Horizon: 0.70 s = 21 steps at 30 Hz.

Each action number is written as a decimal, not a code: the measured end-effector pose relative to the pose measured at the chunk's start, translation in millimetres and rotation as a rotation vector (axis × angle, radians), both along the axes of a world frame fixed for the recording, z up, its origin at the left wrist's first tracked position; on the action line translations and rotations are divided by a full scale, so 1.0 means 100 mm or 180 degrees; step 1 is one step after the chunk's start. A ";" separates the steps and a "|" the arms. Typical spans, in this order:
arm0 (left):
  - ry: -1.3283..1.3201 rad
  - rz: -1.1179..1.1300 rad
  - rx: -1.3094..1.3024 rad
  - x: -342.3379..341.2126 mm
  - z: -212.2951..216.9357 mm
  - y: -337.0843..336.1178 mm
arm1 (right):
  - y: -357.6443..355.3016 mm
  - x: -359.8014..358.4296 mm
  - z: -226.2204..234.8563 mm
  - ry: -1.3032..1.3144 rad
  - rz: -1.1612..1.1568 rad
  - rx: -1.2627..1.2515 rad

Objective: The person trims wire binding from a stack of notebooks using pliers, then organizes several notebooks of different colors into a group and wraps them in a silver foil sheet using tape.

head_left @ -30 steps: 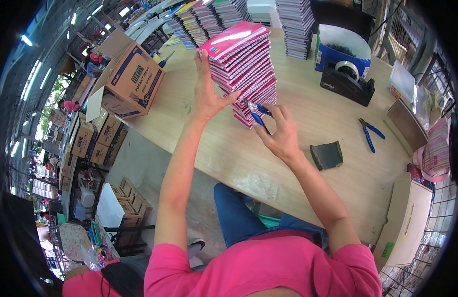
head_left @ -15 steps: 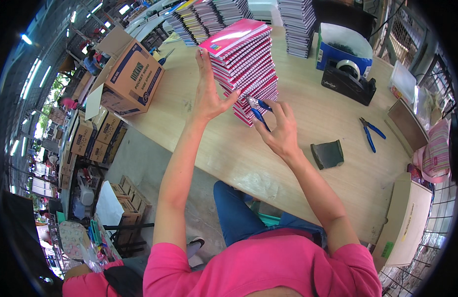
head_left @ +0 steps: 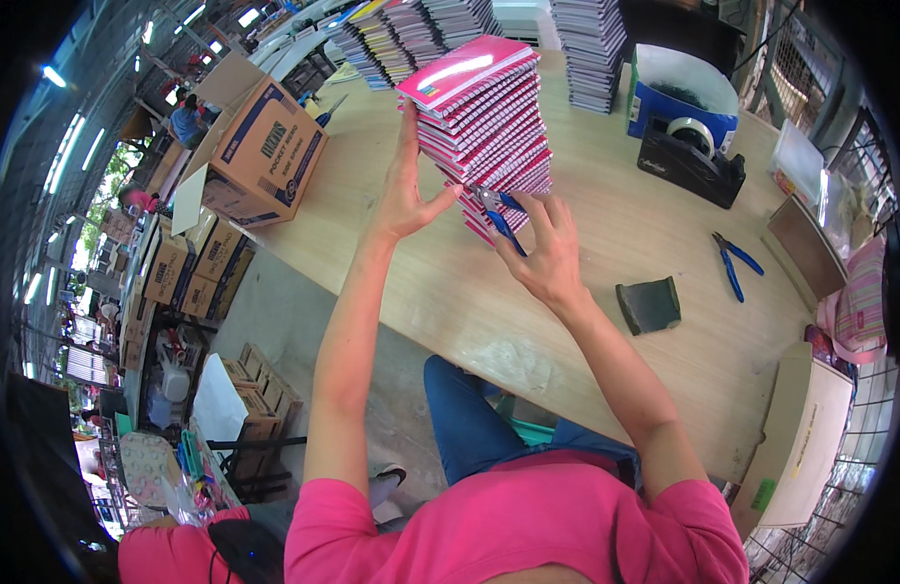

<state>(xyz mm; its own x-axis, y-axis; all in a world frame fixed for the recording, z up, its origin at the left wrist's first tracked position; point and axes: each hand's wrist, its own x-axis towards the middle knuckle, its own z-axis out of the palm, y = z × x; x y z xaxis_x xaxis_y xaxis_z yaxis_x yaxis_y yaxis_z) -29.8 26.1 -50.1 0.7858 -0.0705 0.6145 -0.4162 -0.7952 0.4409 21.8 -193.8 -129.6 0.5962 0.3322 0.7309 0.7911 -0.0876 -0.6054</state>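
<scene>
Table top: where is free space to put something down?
Bare table lies between the pink notebook stack and the near edge, left of the dark pad. Crowded at the far edge: stacks, tape dispenser, blue pliers.

Our left hand (head_left: 403,190) stood at about eleven o'clock, raised upright with fingers straight and together, thumb spread toward three o'clock. Our right hand (head_left: 545,251) sat just beside it, toward three o'clock, fingers curled closed in a pinching grip. Both forearms rose from six o'clock, elbows bent, converging toward twelve.
</scene>
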 end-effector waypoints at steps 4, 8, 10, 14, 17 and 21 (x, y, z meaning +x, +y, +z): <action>-0.0009 -0.0034 -0.0143 -0.01 -0.01 0.02 | 0.06 0.00 0.00 -0.0053 -0.0005 0.0070; -0.0071 -0.0029 -0.0314 0.01 -0.03 0.01 | 0.11 0.04 -0.04 -0.0129 0.0046 0.0191; -0.0069 -0.0040 -0.0332 0.02 -0.03 0.00 | 0.09 0.06 -0.03 -0.0164 0.0096 0.0245; -0.0004 -0.0046 -0.0183 0.00 -0.02 0.03 | 0.00 0.08 0.11 0.0709 0.0686 0.0023; 0.0032 0.0022 -0.0007 -0.01 -0.02 0.07 | -0.12 0.20 0.41 0.2447 0.1495 -0.0403; -0.0038 0.0001 0.0055 0.02 -0.06 0.06 | -0.11 0.32 0.42 0.3403 0.1748 -0.0560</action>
<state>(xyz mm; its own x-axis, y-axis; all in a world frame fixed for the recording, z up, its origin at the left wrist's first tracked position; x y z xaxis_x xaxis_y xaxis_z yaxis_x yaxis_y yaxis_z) -28.1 32.5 -55.8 0.7785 -0.0809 0.6225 -0.4211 -0.8028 0.4222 54.3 -204.4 -87.8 0.6194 0.7752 -0.1240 -0.1424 -0.0444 -0.9888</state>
